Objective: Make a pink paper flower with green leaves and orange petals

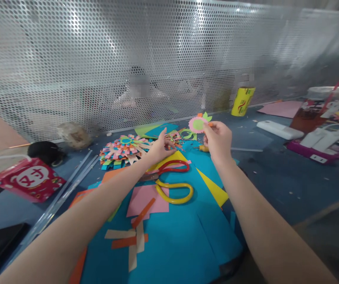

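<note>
Between the fingers of my right hand (219,140) is a small paper flower (197,125), a pink scalloped disc with a green centre and green leaf-like pieces. My left hand (161,149) has its fingers apart and holds nothing, beside a pile of fringed multicoloured paper flowers (124,148). Scissors (176,193) with one red and one yellow handle lie just in front of it, their blades partly hidden by my left forearm. Underneath are blue paper sheets (181,236), a pink paper piece (148,199), a yellow paper triangle (213,187) and loose orange and cream strips (128,241).
A perforated metal screen (98,59) runs along the back, with a blurred person beyond it. At left are a red drink carton (29,179) and clear rods (65,193). A yellow can (242,101), a white device (278,130) and a purple power strip (311,152) stand right.
</note>
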Available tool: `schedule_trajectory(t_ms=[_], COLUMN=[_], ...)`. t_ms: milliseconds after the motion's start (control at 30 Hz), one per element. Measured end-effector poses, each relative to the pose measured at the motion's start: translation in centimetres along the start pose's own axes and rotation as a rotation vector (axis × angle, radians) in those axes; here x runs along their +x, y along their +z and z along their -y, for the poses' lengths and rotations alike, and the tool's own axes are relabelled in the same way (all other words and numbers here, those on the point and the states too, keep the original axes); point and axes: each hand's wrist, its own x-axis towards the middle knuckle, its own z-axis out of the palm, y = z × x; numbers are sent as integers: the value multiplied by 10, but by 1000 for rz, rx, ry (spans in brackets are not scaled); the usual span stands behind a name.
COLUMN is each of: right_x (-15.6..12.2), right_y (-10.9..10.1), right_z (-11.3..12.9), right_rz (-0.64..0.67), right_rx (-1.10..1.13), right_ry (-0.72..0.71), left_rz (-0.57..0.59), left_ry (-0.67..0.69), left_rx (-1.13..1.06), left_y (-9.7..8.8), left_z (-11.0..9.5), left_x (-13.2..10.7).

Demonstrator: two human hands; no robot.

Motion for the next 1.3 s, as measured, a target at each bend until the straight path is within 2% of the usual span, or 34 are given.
schedule_trajectory(t_ms=[267, 433, 733, 1000, 1300], right_x=[1, 1, 1, 2, 4], right_y=[-1, 0, 0, -2, -5], right_z=[-1, -1, -2, -4, -2], right_rz=[-2, 9, 19, 18, 3], right_rx=[-1, 14, 50, 42, 47], right_ry=[1, 7, 24, 33, 61], left_rz=[112, 204, 242, 316, 366], left_ry=[93, 223, 483, 691, 684], left_rx=[226, 445, 748, 758, 588], left_y=[-2, -3, -1, -5, -1], left_z=[-19, -23, -23, -33, -27], left_x=[0, 7, 14, 26, 28])
